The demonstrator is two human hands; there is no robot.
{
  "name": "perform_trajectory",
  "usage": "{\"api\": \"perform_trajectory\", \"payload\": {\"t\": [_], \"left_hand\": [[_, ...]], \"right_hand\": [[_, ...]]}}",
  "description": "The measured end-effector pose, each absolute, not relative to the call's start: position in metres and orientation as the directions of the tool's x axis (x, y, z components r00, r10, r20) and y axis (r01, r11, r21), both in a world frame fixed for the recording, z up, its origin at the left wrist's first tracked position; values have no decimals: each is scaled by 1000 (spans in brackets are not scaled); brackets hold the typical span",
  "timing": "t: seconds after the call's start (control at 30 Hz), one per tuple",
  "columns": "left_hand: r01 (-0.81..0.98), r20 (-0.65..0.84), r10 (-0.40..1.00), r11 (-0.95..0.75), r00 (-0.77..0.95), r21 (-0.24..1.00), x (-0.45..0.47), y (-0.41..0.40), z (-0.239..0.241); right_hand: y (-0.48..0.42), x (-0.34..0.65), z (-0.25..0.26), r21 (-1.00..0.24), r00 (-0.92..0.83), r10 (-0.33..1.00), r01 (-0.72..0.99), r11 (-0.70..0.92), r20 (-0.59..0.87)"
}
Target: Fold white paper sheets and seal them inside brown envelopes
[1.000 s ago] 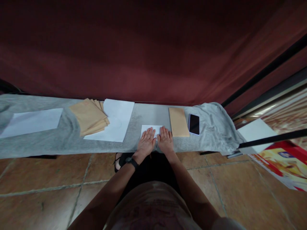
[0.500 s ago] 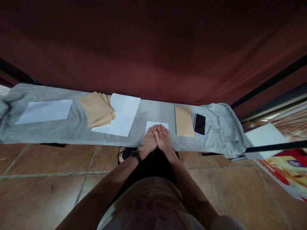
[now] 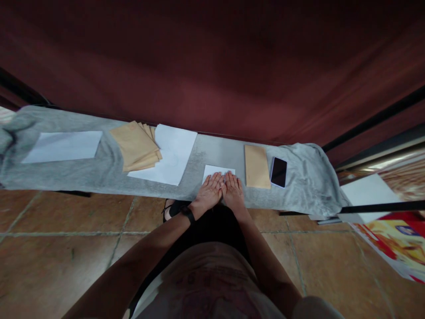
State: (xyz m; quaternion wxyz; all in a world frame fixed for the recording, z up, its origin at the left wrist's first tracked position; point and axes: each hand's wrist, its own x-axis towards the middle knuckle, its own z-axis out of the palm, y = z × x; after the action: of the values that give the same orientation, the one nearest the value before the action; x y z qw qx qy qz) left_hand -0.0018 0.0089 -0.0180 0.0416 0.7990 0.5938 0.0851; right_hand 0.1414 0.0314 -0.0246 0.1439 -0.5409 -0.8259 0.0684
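Observation:
My left hand (image 3: 209, 193) and my right hand (image 3: 234, 192) lie flat, fingers stretched out, side by side on a small folded white paper (image 3: 217, 170) near the front edge of a long bench covered with grey cloth (image 3: 83, 177). The hands cover most of the paper; only its far strip shows. A black band sits on my left wrist. A single brown envelope (image 3: 256, 166) lies just right of the paper, and a dark phone (image 3: 278, 172) lies beside that.
A stack of brown envelopes (image 3: 136, 145) rests partly on a large white sheet (image 3: 171, 155) to the left. Another white sheet (image 3: 63, 146) lies at the far left. A dark red curtain (image 3: 212, 66) hangs behind. Tiled floor lies below; a white sheet (image 3: 368, 191) and a colourful printed sheet (image 3: 396, 239) sit at the right.
My hands slid together over the paper, then eased slightly apart again while staying flat on it. The view shifted, so the bench appears a little further right.

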Motion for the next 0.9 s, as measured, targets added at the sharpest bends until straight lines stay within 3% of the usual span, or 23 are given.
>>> {"api": "perform_trajectory", "payload": {"t": [0.3, 0.57, 0.73, 0.9], "left_hand": [[943, 103, 958, -282, 267, 178, -10, 0, -18], [977, 81, 994, -94, 79, 194, -12, 14, -14], [957, 82, 983, -180, 166, 227, 7, 28, -15], [962, 88, 985, -163, 147, 217, 10, 35, -18]], "right_hand": [[27, 157, -31, -248, -322, 921, 894, 372, 221], [24, 156, -29, -248, -287, 923, 904, 350, 256], [23, 154, -25, -261, -269, 931, 907, 332, 248], [23, 155, -21, -270, -284, 928, 898, 346, 243]]}}
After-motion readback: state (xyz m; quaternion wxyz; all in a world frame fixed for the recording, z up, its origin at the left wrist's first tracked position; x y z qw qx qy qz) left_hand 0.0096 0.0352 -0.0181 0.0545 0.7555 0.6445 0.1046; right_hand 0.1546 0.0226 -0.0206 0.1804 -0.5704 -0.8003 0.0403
